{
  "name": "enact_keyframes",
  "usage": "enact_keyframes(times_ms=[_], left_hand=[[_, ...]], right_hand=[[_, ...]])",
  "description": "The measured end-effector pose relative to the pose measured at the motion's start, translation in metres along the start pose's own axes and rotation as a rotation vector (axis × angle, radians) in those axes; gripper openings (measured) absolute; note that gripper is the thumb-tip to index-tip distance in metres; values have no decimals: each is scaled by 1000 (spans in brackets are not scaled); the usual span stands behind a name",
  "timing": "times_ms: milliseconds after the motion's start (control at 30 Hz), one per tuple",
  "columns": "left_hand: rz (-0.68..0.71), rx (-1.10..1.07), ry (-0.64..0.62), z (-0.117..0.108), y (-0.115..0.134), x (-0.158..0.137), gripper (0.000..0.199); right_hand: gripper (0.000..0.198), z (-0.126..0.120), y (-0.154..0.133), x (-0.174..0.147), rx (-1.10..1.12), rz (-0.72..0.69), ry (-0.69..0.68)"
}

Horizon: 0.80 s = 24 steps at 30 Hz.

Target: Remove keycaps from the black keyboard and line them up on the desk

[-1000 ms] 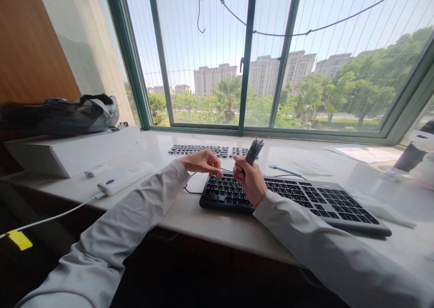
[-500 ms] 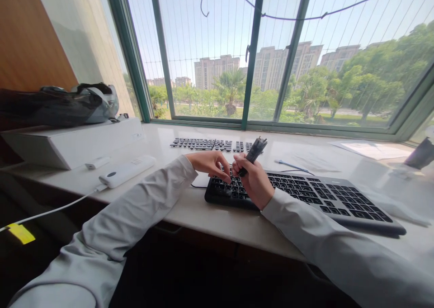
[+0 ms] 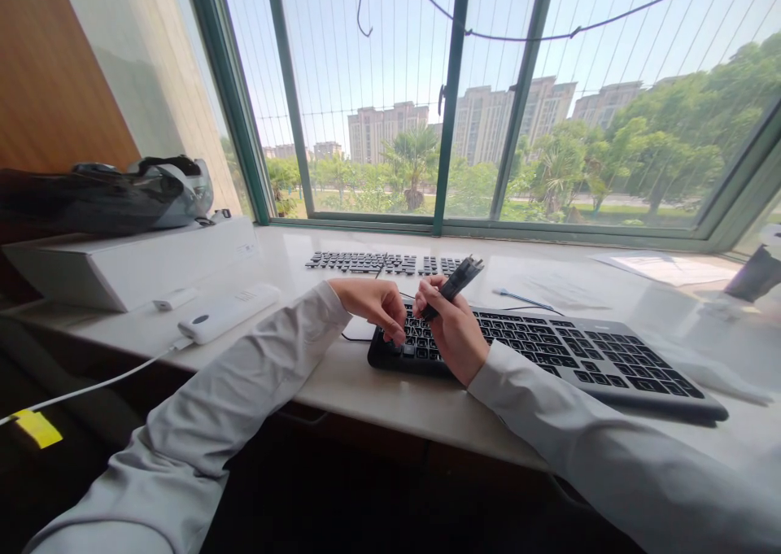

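Observation:
A black keyboard (image 3: 525,338) lies across the desk, most of its keys without caps and their square sockets bare. My left hand (image 3: 375,303) is bent over its left end, with curled fingertips touching the lower-left corner. A few dark keycaps (image 3: 407,350) sit there, partly covered by my fingers; whether the fingers grip one is hidden. My right hand (image 3: 455,326), above the keyboard's left half, is closed around a dark, long object with a pronged end (image 3: 462,276), tilted up to the right. Behind both hands, loose black keycaps (image 3: 359,262) are laid out in rows.
To the left lie a white power bank (image 3: 229,314) with a white cable and a white box (image 3: 131,265) bearing a dark bag (image 3: 122,196). A thin blue tool (image 3: 521,298) lies behind the keyboard; papers (image 3: 662,271) lie far right. The window (image 3: 438,224) borders the desk's back.
My left hand has come down and slightly left, its fingertips now at the keyboard's lower-left corner. My right hand has shifted only slightly, still holding the dark pronged object.

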<state>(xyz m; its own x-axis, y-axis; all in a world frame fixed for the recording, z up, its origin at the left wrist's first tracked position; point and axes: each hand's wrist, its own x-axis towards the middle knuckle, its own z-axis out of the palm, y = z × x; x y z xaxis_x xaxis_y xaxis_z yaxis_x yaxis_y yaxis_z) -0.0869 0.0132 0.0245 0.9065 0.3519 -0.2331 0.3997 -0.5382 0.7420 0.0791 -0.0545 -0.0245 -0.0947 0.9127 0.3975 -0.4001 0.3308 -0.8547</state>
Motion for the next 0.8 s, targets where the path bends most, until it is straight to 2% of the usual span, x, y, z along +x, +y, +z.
enact_keyframes(times_ms=[267,500,800], left_hand=[[2,-48,-31,1,2,0,32],[8,-60,-62,1,0,0,32],[-5,-72,-57,2,-3,1,30]], right_hand=[[27,1,2,-1,39,14,7],[34,8,-4,-5,152,165,59],[32,9,-10,-8,78,171,24]])
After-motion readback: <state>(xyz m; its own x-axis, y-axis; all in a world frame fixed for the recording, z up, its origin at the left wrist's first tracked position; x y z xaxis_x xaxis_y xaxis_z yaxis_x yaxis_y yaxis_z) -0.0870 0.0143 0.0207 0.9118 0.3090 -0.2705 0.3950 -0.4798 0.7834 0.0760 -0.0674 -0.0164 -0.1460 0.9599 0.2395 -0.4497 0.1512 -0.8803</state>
